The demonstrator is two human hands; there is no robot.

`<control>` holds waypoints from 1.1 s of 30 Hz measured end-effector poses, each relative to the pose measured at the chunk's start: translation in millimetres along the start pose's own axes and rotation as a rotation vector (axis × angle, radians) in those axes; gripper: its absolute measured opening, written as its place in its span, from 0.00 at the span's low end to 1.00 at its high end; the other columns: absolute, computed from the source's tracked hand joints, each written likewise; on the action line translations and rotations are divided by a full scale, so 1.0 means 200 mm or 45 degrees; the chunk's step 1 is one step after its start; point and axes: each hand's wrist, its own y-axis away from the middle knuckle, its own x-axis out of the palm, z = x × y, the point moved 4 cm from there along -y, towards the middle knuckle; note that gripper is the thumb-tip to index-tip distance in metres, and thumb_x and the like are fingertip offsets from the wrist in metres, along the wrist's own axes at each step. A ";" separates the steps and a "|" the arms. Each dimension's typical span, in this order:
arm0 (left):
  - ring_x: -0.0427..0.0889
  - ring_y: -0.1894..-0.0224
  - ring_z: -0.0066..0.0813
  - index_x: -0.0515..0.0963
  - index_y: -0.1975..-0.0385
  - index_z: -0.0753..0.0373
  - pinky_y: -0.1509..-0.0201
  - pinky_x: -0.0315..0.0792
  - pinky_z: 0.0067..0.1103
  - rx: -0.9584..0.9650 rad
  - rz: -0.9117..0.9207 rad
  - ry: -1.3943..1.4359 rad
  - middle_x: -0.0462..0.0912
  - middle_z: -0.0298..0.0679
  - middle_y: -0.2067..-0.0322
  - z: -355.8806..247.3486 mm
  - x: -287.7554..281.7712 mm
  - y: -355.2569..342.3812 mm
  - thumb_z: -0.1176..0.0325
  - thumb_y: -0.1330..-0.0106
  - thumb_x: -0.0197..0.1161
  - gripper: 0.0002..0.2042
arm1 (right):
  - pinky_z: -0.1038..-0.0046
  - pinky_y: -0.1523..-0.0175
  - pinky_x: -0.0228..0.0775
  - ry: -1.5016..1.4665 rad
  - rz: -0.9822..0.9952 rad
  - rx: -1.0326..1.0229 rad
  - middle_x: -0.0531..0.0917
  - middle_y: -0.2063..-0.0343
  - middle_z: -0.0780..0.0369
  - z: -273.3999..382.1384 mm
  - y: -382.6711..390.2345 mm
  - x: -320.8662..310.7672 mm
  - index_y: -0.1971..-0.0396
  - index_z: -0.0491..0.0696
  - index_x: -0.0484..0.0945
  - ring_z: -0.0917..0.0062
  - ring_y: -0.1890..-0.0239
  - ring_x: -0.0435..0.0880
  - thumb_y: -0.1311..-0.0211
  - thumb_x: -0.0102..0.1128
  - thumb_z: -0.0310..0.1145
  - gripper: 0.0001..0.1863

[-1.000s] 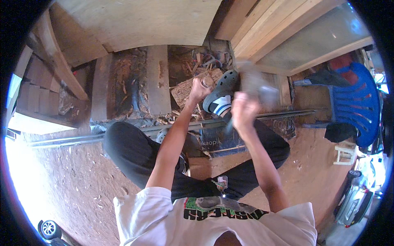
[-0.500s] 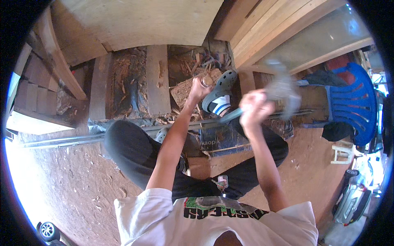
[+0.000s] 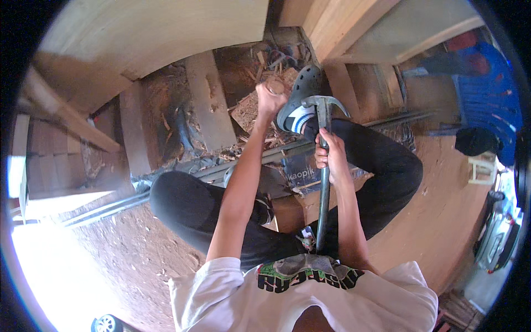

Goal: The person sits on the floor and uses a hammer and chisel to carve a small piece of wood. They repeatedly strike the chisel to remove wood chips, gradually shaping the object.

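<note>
My right hand (image 3: 330, 156) grips the metal shaft of a claw hammer (image 3: 324, 133). The hammer head is raised, just right of a grey clog shoe (image 3: 301, 99). My left hand (image 3: 269, 99) is closed around a short round wooden peg (image 3: 275, 87), held upright over wood scraps on the ground. My legs in black trousers are bent below both arms.
A flat wooden plank (image 3: 208, 99) lies on the dirt to the left. Long metal rails (image 3: 166, 185) run across under my legs. Light timber boards (image 3: 354, 27) stand at the top. A blue plastic chair (image 3: 489, 94) is at the right.
My right hand swung the hammer from the right, where it was blurred, in toward the middle. It now stands sharp next to the shoe. My left hand stayed on the peg.
</note>
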 end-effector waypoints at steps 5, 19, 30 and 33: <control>0.78 0.81 0.24 0.77 0.85 0.67 0.76 0.73 0.24 0.073 0.050 -0.033 0.79 0.36 0.86 0.08 0.04 -0.23 0.73 0.55 0.60 0.05 | 0.86 0.85 0.47 -0.059 0.007 0.103 0.62 0.87 0.74 -0.02 0.03 0.05 0.72 0.51 0.68 0.92 0.89 0.58 0.35 0.59 0.50 0.18; 0.73 0.82 0.21 0.80 0.79 0.64 0.81 0.66 0.22 -0.701 -0.514 0.208 0.77 0.34 0.82 0.78 -0.19 -0.61 0.77 0.47 0.63 0.02 | 0.85 0.84 0.46 0.008 -0.029 0.292 0.62 0.85 0.74 -0.11 -0.06 0.06 0.70 0.52 0.67 0.92 0.88 0.57 0.35 0.59 0.47 0.16; 0.63 0.87 0.19 0.67 0.86 0.61 0.85 0.59 0.20 -0.295 -0.510 0.532 0.66 0.32 0.87 0.37 -0.34 -0.42 0.74 0.40 0.58 0.13 | 0.86 0.84 0.48 0.083 -0.105 0.323 0.63 0.86 0.75 -0.15 -0.06 0.04 0.71 0.53 0.67 0.93 0.89 0.58 0.36 0.60 0.48 0.16; 0.64 0.88 0.19 0.67 0.86 0.61 0.86 0.59 0.20 -0.280 -0.497 0.494 0.67 0.32 0.87 0.26 -0.26 -0.39 0.74 0.40 0.59 0.13 | 0.86 0.84 0.48 0.056 -0.101 0.300 0.62 0.86 0.76 -0.14 -0.04 0.02 0.71 0.53 0.67 0.93 0.89 0.57 0.36 0.60 0.48 0.16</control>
